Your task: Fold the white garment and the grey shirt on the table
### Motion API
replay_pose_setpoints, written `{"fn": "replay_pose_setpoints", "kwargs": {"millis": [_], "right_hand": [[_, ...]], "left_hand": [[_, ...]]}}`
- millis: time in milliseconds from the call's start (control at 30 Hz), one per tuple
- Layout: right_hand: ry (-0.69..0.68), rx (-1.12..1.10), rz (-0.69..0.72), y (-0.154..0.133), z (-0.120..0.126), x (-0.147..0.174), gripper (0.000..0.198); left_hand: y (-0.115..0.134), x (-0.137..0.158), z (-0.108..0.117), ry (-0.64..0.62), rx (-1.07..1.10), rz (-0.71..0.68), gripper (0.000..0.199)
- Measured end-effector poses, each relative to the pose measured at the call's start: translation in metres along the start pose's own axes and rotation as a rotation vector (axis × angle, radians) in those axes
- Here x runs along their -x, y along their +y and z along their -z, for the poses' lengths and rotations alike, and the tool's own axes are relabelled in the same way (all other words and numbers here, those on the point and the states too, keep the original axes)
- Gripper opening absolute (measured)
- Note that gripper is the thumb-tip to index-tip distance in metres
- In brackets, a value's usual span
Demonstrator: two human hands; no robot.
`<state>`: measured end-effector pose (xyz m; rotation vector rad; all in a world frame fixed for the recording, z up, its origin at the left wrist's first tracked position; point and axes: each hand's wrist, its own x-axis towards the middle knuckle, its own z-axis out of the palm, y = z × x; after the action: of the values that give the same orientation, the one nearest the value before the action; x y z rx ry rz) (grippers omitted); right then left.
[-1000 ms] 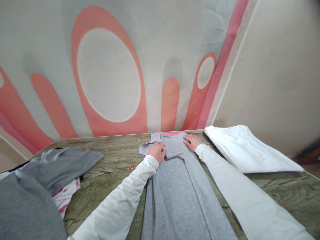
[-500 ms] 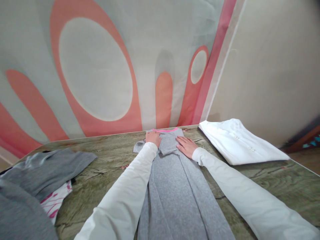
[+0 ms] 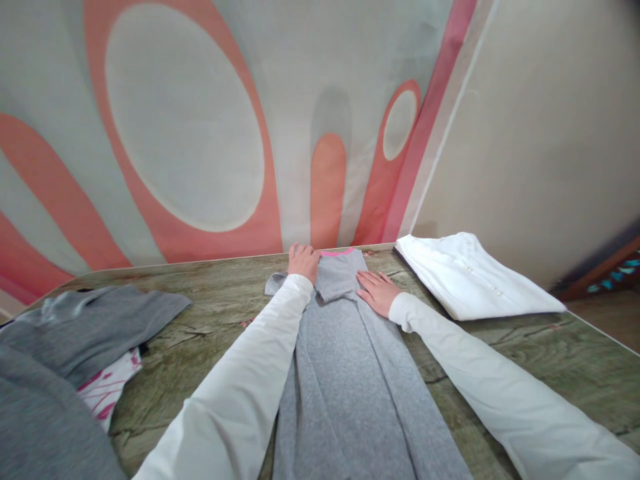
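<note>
A light grey long garment (image 3: pixel 350 373) with a pink neck edge lies lengthwise in front of me, its sides folded inward in long creases. My left hand (image 3: pixel 303 262) is at its far left shoulder, with bent fingers closed on the cloth by the collar; the fingertips are partly hidden. A short sleeve end (image 3: pixel 275 283) sticks out left of that hand. My right hand (image 3: pixel 379 292) lies flat on the garment's right edge below the shoulder, fingers stretched out. A folded sleeve flap (image 3: pixel 337 280) lies between both hands.
A folded white buttoned shirt (image 3: pixel 480 283) lies at the right on the wood-patterned table (image 3: pixel 210 320). Darker grey clothing (image 3: pixel 100 327) is heaped at the left, over a white and pink printed cloth (image 3: pixel 113 390). A patterned wall panel (image 3: pixel 295 200) stands behind the table.
My left hand has shifted slightly up over the left part of the collar, its fingers more bent. My right hand stays flat at the garment's edge. The camera view has tilted slightly.
</note>
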<state>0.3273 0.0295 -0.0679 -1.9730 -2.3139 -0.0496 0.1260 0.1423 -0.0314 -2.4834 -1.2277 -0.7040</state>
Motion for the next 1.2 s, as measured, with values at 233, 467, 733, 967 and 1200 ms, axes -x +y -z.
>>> {"fn": "replay_pose_setpoints", "kwargs": {"millis": [233, 467, 733, 967, 1200], "right_hand": [[0.016, -0.038, -0.002, 0.0, -0.001, 0.003, 0.055], [0.079, -0.051, -0.013, 0.006, 0.001, 0.002, 0.046], [0.245, -0.252, 0.127, -0.011, 0.028, 0.018, 0.028], [0.137, -0.363, 0.138, -0.064, 0.039, 0.043, 0.017], [0.085, -0.266, -0.027, -0.074, 0.033, 0.043, 0.006]], "left_hand": [[0.044, 0.004, 0.011, -0.335, 0.216, -0.217, 0.029], [0.065, 0.031, -0.013, -0.491, 0.236, -0.126, 0.048], [0.008, 0.017, -0.023, -0.493, 0.136, 0.041, 0.05], [-0.022, 0.018, -0.024, -0.471, 0.064, 0.106, 0.05], [-0.026, 0.022, -0.027, -0.405, 0.068, 0.067, 0.052]]}}
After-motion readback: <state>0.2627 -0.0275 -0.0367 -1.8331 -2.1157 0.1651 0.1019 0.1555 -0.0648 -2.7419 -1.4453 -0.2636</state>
